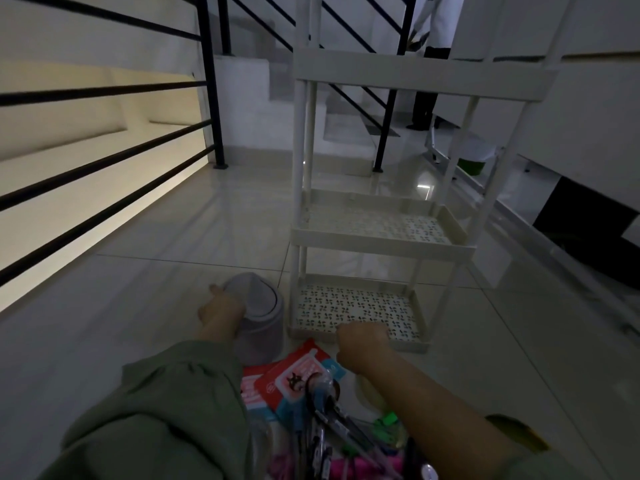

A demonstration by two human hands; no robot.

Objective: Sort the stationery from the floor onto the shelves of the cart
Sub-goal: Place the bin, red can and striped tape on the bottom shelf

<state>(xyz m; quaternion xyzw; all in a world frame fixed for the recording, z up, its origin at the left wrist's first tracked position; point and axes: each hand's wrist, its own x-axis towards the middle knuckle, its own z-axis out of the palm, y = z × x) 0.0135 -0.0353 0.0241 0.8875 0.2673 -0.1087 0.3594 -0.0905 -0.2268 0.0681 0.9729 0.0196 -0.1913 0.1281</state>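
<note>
A white three-tier cart stands on the tiled floor ahead; its perforated shelves look bare. My left hand grips the rim of a small grey bin with a swing lid left of the cart's bottom shelf. My right hand is curled in a fist at the front edge of the bottom shelf; I cannot tell whether it holds anything. A pile of stationery lies near me: red packets, pens, green clips, pink items.
A black stair railing runs along the left and behind the cart. A person's legs stand on the steps beyond. A green-and-white object sits behind the cart. A dark panel lies at the right.
</note>
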